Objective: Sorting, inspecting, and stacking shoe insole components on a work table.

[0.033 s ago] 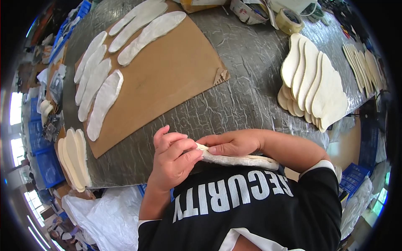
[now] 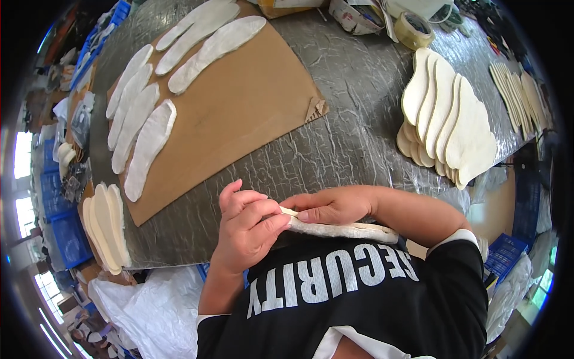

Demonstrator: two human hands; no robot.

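Observation:
Close to my chest, a fleecy white insole (image 2: 341,231) with cream-coloured layers along its upper side lies edge-on between my hands. My left hand (image 2: 250,227) pinches its left end with thumb and fingers. Bent over from the right, my right hand (image 2: 336,205) grips it near that same end, thumb on the near side and fingers partly hidden behind. How many layers are held together I cannot tell. On a brown cardboard sheet (image 2: 233,113) at the left lie several white fleece insoles (image 2: 149,149), spread singly or slightly overlapping.
A fanned stack of cream insoles (image 2: 445,113) lies at the right, with more insoles (image 2: 511,96) beyond it. Another small pile (image 2: 106,227) sits at the table's left edge. Tape rolls (image 2: 414,31) stand at the back. White plastic sheeting (image 2: 152,305) hangs below the near edge.

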